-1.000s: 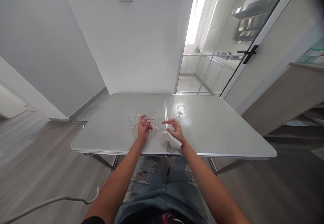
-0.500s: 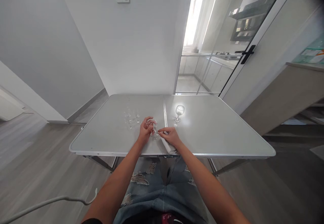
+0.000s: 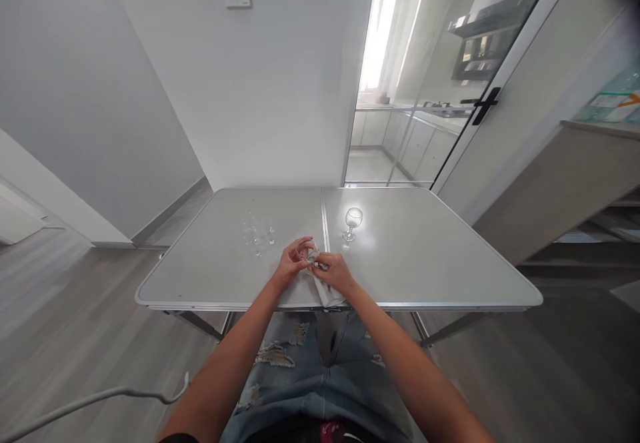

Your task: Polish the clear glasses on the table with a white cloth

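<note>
Left hand (image 3: 289, 266) and right hand (image 3: 335, 272) curl fingers around a stemmed glass (image 3: 307, 251) near the front edge of the table (image 3: 425, 263); slack grip could drop it, twisting crack it.

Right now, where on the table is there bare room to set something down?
The widest bare patch on the table lies between the stemmed glass and the right edge. Another lies between the cluster of clear glasses and the left edge. The near middle is crowded: left hand, right hand, held glass and white cloth.
</note>
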The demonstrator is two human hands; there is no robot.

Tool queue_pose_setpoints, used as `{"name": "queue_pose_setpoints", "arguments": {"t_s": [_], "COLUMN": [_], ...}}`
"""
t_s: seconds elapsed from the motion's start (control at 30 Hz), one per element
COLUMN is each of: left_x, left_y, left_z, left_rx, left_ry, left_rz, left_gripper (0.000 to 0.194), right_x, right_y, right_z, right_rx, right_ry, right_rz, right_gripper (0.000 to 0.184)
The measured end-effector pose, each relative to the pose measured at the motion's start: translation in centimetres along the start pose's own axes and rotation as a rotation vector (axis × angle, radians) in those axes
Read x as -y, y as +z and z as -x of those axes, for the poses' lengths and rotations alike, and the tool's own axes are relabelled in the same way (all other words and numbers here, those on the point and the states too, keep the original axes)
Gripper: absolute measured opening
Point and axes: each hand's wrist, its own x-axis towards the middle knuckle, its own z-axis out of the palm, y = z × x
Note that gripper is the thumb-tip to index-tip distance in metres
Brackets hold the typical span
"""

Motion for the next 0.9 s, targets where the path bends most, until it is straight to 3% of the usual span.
{"name": "queue_pose_setpoints", "arguments": {"t_s": [0.17,0.27,0.37,0.53,0.6,0.77,0.9], "left_x": [-0.5,-0.6,-0.3,0.8,1.1,1.2,1.0], "left_y": [0.3,0.2,-0.1,-0.6,-0.6,0.2,0.4], "left_z": [-0.1,-0.2,-0.4,-0.7,-0.7,-0.2,-0.1], "left_rx": [-0.034,-0.117,-0.203,-0.287,-0.228,0.074,0.138], "left_ry": [-0.012,0.006,-0.022,-0.147,-0.179,-0.186,-0.158], "left_rz": [0.055,0.05,0.025,-0.144,-0.251,-0.555,-0.692], "left_gripper": [0.094,0.073,0.048,0.038,0.037,0.034,0.038], "right_x": [-0.5,-0.9,-1.5,-2.6,-3.0,-3.7,-4.0], "right_y": [-0.2,-0.5,-1.1,-1.9,-2.0,-2.2,-2.4], "right_z": [0.2,0.2,0.1,0.1,0.2,0.5,0.4], "right_rx": [-0.089,-0.163,-0.327,-0.635,-0.689,-0.773,-0.773], "right_ry": [0.003,0.052,0.111,0.248,0.307,0.432,0.525], "right_rz": [0.031,0.058,0.092,0.264,0.336,0.371,0.369], "right_gripper": [0.016,0.02,0.017,0.022,0.025,0.023,0.023]}}
